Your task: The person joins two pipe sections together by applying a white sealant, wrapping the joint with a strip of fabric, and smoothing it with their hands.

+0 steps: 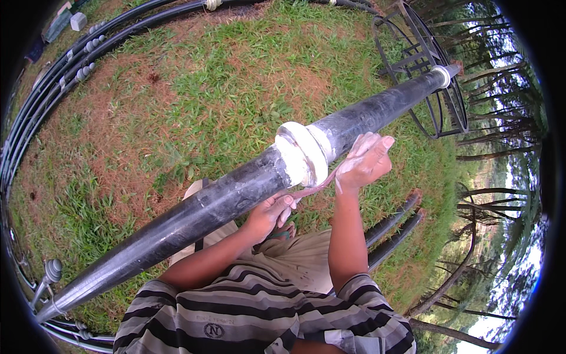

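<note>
A long black pipe (206, 206) runs from the lower left to the upper right, above the grass. At its middle sits a white putty-covered joint ring (303, 153). My right hand (364, 160), smeared with white paste, is just right of the ring and grips one end of a thin pinkish strip (312, 187). The strip passes under the pipe. My left hand (272, 212) is below the pipe and holds the strip's other end. A second white collar (442, 75) is at the pipe's far end.
Curved black pipes with white fittings (85, 50) lie along the left and top rim. A black metal frame stand (424, 59) supports the pipe's far end. Two more black pipes (392, 227) lie on the grass at the right. Trees stand at the far right.
</note>
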`<act>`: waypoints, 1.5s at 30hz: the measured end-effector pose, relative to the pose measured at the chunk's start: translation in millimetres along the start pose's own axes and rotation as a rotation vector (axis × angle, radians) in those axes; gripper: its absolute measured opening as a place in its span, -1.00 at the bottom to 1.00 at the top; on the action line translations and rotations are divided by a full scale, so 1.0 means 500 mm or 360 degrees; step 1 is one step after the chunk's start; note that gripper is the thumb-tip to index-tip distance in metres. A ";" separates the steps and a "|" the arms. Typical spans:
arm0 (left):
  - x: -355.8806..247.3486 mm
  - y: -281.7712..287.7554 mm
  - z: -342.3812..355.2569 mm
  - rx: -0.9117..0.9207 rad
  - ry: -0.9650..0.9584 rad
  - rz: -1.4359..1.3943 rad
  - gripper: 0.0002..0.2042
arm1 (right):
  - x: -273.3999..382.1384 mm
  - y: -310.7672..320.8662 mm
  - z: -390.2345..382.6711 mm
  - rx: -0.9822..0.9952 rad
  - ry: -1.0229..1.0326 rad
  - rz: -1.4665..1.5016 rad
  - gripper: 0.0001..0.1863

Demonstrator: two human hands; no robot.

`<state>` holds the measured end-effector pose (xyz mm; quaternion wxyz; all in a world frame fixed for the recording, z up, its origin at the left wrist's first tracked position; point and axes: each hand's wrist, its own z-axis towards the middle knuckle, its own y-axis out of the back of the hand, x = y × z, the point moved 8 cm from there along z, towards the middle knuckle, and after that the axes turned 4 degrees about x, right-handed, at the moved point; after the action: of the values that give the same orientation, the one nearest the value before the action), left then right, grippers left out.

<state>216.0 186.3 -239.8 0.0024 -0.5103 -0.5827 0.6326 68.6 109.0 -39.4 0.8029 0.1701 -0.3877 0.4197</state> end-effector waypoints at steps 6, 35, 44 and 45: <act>0.008 0.033 -0.002 0.0008 0.0141 0.0177 -0.68 | -0.008 0.002 -0.011 0.0036 0.0068 -0.0123 -0.36; 0.001 -0.017 -0.060 0.0109 0.0078 0.0009 -0.62 | 0.063 -0.047 -0.035 0.0258 0.0465 -0.0579 -0.34; -0.008 -0.060 -0.053 0.0129 0.0140 -0.0203 -0.65 | 0.047 -0.087 0.011 0.0375 0.0510 -0.0808 -0.33; 0.001 -0.034 -0.059 0.0107 0.0134 -0.0113 -0.66 | 0.049 -0.069 0.001 0.0318 0.0435 -0.0673 -0.34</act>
<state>224.9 213.6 -221.7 0.0666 -0.5151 -0.5782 0.6292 104.8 101.6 -18.6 0.8968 0.2674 -0.1881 0.2981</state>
